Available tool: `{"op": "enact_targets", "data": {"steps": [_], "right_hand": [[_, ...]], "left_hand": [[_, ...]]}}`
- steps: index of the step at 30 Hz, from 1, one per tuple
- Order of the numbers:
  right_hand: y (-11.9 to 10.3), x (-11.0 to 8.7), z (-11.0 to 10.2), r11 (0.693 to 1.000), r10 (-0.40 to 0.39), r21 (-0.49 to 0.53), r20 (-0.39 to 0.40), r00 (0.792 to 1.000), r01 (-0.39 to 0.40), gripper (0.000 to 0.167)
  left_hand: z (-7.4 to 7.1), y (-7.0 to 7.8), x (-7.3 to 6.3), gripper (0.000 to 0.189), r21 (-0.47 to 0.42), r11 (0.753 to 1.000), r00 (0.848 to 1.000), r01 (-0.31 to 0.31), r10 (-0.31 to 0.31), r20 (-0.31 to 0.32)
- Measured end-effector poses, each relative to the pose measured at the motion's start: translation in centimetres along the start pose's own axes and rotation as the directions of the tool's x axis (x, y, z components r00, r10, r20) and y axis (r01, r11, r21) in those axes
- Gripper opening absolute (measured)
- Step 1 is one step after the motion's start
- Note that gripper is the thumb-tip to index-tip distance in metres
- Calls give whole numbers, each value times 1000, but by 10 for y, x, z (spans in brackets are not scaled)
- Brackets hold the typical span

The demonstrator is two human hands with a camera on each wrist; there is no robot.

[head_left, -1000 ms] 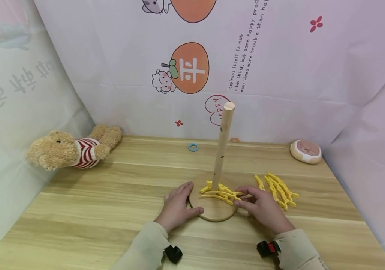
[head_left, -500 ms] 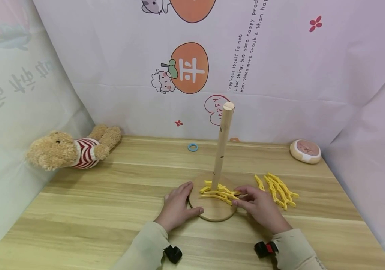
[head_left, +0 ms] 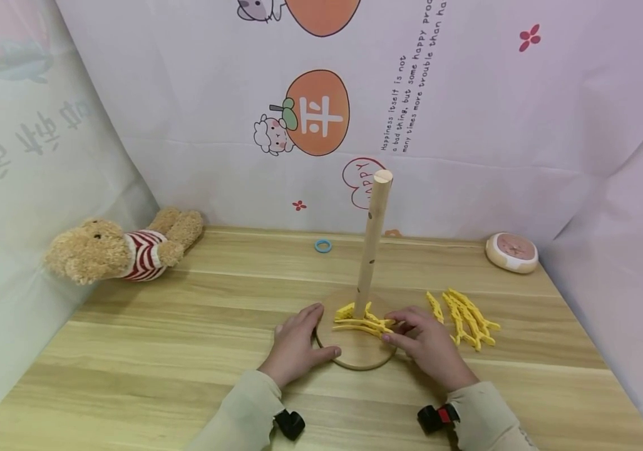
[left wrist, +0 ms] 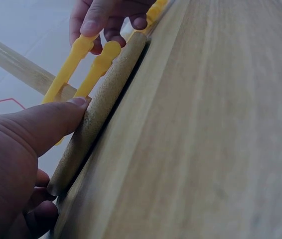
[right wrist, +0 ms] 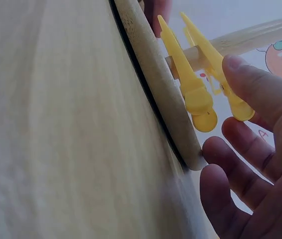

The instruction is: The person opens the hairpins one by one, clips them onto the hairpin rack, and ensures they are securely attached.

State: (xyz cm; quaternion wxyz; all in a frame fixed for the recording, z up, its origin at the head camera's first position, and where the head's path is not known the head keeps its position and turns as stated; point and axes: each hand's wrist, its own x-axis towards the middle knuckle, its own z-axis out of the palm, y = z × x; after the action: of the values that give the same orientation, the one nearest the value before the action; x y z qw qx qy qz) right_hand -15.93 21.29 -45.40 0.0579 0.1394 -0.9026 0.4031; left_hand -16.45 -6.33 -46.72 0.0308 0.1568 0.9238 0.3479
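A wooden stand, with a round base [head_left: 359,358] and an upright post [head_left: 374,235], stands on the table. My left hand [head_left: 298,346] grips the base's left rim, thumb at the front and fingers round the side. Several yellow hair clips [head_left: 346,312] lie on the base around the foot of the post. At the base's right side, my right hand [head_left: 427,343] pinches one long yellow hair clip [right wrist: 208,50] by its wide end, thumb against fingertips. Its tip points left, across the front of the post. Another clip [right wrist: 187,82] lies on the base beside it.
Several loose yellow clips [head_left: 470,316] lie on the table to the right of my right hand. Farther back are a blue ring [head_left: 323,246] and a round pink-and-white object [head_left: 511,252]. A plush bear [head_left: 124,250] lies at the back left, against the printed cloth walls.
My right hand has shifted slightly left with the hair clip, bringing it closer in over the base. Clips around the post's foot have shifted a little. The left hand stays where it was.
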Motion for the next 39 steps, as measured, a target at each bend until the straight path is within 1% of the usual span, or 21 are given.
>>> {"op": "enact_targets", "data": {"steps": [7,12,18,24,33,36,39], "right_hand": [[-1,0,3,1000,-9,14,-43,999,10,29],[-3,1,6,999,-14,51,-46,999,16,26],[-3,1,8,998,2,55,-57,998,1,29],[-2,1,9,997,41,74,-46,998,-38,30],[0,1,8,989,78,129,-25,997,-74,39],[0,1,5,986,91,137,-1,996,-90,43],[2,0,-3,987,89,133,11,996,-90,46]], "left_hand": [[0,0,0,90,7,1000,1000,1,-1,-3],[0,1,0,90,13,1000,1000,8,-8,1],[1,0,0,91,6,1000,1000,12,-12,2],[2,-2,0,90,6,1000,1000,10,-10,-1],[1,-2,0,91,1,1000,1000,17,-17,-1],[1,-2,0,91,-3,1000,1000,23,-23,1],[1,-2,1,91,-4,1000,1000,24,-24,5]]}}
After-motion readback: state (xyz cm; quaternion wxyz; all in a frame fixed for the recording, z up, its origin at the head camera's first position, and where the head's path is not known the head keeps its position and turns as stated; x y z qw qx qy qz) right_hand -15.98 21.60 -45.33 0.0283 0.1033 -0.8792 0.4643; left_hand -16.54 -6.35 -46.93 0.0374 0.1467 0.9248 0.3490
